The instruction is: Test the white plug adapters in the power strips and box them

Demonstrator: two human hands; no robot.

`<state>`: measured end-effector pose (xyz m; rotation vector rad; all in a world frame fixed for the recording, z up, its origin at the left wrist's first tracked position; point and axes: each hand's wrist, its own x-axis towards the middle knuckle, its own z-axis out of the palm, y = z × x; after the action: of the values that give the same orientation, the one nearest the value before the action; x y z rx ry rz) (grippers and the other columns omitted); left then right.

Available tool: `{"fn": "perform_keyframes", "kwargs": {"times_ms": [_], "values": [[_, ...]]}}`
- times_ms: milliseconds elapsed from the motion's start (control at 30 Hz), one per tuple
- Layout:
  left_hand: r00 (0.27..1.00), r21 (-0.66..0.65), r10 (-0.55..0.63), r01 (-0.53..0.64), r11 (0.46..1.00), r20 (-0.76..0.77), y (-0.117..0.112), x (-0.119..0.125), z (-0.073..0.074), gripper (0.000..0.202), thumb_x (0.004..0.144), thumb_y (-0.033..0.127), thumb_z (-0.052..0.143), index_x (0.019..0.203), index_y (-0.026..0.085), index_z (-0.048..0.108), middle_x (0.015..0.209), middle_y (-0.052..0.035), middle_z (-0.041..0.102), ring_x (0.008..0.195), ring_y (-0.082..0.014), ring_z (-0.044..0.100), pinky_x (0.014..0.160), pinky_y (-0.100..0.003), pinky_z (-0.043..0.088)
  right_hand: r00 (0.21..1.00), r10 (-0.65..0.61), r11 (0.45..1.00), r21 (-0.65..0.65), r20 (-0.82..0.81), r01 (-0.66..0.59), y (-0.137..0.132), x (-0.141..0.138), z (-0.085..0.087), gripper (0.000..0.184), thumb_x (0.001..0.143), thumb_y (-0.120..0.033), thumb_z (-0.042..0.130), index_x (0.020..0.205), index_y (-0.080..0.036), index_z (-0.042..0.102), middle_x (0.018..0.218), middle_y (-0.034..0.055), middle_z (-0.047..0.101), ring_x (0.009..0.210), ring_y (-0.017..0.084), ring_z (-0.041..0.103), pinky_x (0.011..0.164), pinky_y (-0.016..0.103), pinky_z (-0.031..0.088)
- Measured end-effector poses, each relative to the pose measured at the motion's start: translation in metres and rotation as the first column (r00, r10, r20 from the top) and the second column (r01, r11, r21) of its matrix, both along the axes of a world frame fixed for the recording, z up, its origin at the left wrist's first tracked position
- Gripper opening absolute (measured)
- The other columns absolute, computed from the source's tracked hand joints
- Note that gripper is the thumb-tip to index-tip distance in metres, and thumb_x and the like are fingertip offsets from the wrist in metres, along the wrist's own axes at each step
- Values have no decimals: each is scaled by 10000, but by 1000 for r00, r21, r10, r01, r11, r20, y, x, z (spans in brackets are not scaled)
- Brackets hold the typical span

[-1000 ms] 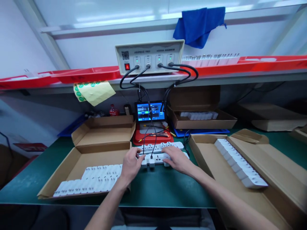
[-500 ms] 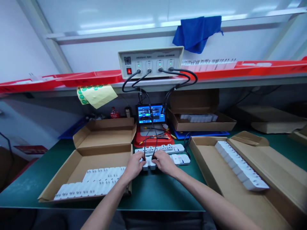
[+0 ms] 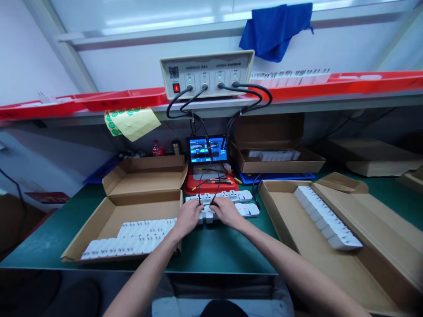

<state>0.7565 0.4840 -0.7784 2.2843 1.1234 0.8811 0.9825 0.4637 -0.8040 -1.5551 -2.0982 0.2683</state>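
Note:
My left hand is closed on a thin black cable, at the near power strip. On the other side, the fingers of my right hand pinch a second black cable. A white charger sits between my hands at the front of the near white power strip; another white charger is mostly hidden by my left fingers. The plug ends are covered by my fingertips. Directly behind lies a second white power strip with open sockets.
Left and right stand open cardboard boxes with rows of white chargers. A lit screen stands behind a red tray. A tester box with thick black cables sits on the shelf. Another cardboard box stands behind.
The camera view has tilted down, so the scene sits higher. My left hand now covers more of the left charger; both hands stay at the near power strip with the cables.

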Motion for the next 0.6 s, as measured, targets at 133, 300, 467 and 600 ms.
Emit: {"fn": "perform_keyframes", "kwargs": {"times_ms": [133, 300, 467, 600], "values": [[999, -47, -42, 43, 998, 19, 3, 12, 4, 278, 1055, 247, 604, 778, 230, 618, 911, -58, 740, 913, -236, 691, 891, -363, 529, 992, 25, 998, -52, -123, -32, -3, 36, 16, 197, 1040, -329, 700, 898, -213, 773, 929, 65, 813, 856, 231, 710, 772, 325, 493], [999, -46, -34, 34, 998, -5, 5, 23, 3, 290, 1033, 244, 644, 746, 231, 602, 870, -47, 709, 868, -229, 654, 887, -364, 509, 990, -7, 996, -88, -144, -6, -19, 80, 24, 264, 1012, -377, 682, 819, -221, 772, 840, 53, 791, 792, 228, 684, 716, 317, 467], [999, -33, -30, 29, 999, -36, 6, 25, 3, 303, 1040, 220, 648, 739, 231, 618, 852, -42, 714, 851, -223, 658, 843, -346, 501, 984, -74, 994, -92, -163, 59, -35, 111, 23, 312, 1009, -439, 678, 800, -227, 771, 819, 47, 780, 763, 227, 677, 681, 306, 466], [998, -16, -46, 45, 999, -48, 6, 24, 4, 305, 1038, 211, 646, 734, 232, 622, 836, -40, 714, 823, -218, 652, 813, -343, 492, 977, -108, 989, -116, -184, 87, -42, 124, 22, 329, 1006, -472, 680, 816, -222, 780, 829, 52, 793, 767, 231, 690, 672, 304, 472]]}}
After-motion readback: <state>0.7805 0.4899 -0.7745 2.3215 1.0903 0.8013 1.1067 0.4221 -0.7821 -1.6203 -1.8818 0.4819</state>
